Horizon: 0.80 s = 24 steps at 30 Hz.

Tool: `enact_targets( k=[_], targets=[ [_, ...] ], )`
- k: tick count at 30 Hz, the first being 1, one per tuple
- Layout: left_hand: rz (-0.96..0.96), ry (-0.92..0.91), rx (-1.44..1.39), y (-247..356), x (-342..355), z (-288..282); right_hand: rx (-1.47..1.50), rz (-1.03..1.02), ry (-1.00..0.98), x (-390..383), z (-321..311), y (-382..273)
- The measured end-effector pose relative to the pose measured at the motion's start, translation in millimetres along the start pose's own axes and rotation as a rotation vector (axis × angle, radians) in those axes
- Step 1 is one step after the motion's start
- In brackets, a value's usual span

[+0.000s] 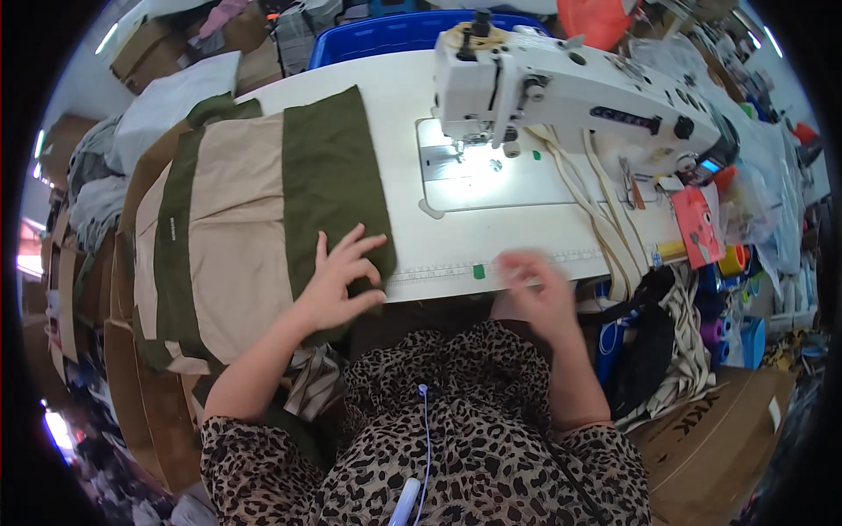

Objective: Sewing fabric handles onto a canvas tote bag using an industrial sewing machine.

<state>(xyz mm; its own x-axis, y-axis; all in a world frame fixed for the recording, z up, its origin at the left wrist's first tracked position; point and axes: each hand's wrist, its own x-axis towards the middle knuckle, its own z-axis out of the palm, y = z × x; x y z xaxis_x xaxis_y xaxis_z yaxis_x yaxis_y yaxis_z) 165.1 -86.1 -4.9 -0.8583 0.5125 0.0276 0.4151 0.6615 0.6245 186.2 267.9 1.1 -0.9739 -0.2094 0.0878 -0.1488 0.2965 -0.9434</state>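
An olive-green and beige fabric piece [239,245] lies on the left of the white table. My left hand [342,276] rests with spread fingers at its lower right part, by the table's front edge. My right hand [537,289] is over the front edge, right of a small green patch [479,272] on the printed measuring strip [425,273]; motion blurs its fingers, so I cannot tell whether they hold anything. The white sewing machine [570,83] stands behind, its lit plate [465,188] beyond my hands.
Beige straps [605,223] hang over the table at the right, near scissors [633,184] and a red card [697,219]. A blue bin [368,37] sits behind the table. Cardboard boxes [702,438] and piled cloth [88,193] crowd both sides.
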Motion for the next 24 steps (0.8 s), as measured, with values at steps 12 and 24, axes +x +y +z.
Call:
enact_targets(
  k=[12,24],
  targets=[
    [0.038,-0.029,-0.493,64.3,55.5,12.9,-0.548,-0.033,0.666,66.0,-107.2,32.2],
    [-0.448,-0.283,-1.061,104.0,190.8,56.4,-0.493,-0.210,-0.460,-24.6,-0.6,-67.0]
  ],
)
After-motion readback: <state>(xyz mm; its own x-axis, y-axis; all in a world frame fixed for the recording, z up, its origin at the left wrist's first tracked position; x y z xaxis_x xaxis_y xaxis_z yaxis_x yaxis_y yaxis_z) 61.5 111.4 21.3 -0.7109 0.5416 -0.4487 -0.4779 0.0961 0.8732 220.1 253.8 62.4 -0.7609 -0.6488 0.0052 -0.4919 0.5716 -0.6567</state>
